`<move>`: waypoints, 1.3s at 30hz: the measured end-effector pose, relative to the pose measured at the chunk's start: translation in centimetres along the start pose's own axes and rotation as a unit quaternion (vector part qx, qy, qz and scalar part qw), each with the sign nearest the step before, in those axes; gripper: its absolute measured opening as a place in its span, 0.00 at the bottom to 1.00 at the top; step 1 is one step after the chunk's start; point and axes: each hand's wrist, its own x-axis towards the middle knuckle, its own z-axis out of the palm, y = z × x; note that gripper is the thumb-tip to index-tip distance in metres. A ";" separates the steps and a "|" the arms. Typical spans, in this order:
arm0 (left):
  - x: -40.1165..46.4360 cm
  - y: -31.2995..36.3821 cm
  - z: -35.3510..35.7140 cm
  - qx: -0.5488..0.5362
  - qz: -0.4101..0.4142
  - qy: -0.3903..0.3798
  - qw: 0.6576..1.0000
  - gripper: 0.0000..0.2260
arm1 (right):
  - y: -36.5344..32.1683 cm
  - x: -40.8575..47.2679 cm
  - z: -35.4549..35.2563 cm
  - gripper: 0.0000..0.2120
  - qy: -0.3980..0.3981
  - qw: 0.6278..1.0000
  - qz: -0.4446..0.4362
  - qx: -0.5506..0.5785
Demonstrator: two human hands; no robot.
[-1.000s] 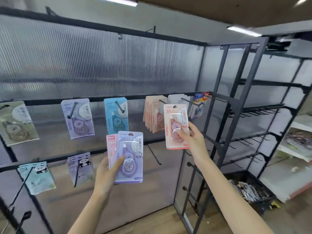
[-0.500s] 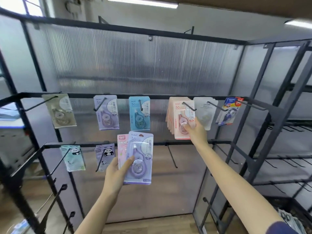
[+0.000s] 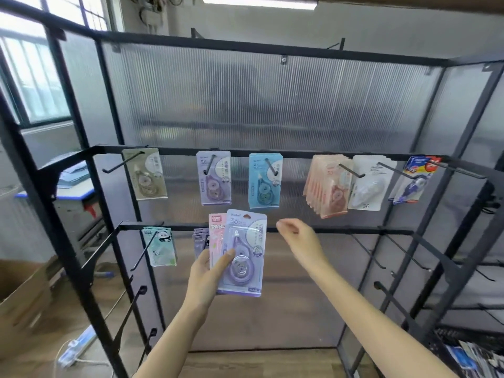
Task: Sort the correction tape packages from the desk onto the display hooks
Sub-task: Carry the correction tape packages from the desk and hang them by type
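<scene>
My left hand [image 3: 210, 276] grips a purple correction tape package [image 3: 244, 255] with a pink panda package [image 3: 216, 238] tucked behind it, held in front of the lower rail. My right hand [image 3: 300, 241] hovers empty just right of them, fingers loosely curled. On the upper rail hang a beige package [image 3: 146, 174], a purple one [image 3: 214, 177], a blue one [image 3: 264, 181], a thick stack of pink packages [image 3: 328, 185], a white one [image 3: 368, 185] and a dark blue one [image 3: 414, 181]. A green panda package [image 3: 161, 246] and purple panda packages [image 3: 200, 238] hang on the lower rail.
The black metal display rack [image 3: 272, 152] has several bare hooks [image 3: 365, 249] on the lower right and down the left post. A cardboard box [image 3: 21, 301] stands at lower left. A desk with a blue edge [image 3: 73, 186] shows behind the rack's left side.
My right hand has let go of the pink package, which now hangs on the pink stack's hook, and has drawn back left and down toward my left hand. The view has swung left.
</scene>
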 end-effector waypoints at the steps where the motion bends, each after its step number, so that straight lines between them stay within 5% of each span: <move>1: 0.1 0.2 -0.5 -0.002 0.001 -0.007 1.000 0.18 | -0.8 -0.6 1.2 0.11 -0.026 0.999 0.005 0.029; 6: 0.6 1.5 -3.7 0.002 0.005 -0.031 0.999 0.08 | -3.3 -1.7 5.9 0.07 -0.042 0.993 0.024 0.105; 15: 1.8 2.0 -11.0 0.034 0.021 -0.023 0.999 0.13 | -7.3 -2.4 8.9 0.06 0.020 0.985 -0.001 0.173; 23: 2.8 1.9 -15.5 0.033 0.022 -0.016 0.999 0.06 | -10.9 -0.7 9.4 0.11 0.086 0.982 -0.042 0.160; 39: 4.1 2.5 -18.4 0.025 0.030 0.024 0.999 0.06 | -11.1 8.5 13.3 0.06 0.130 0.990 0.022 0.055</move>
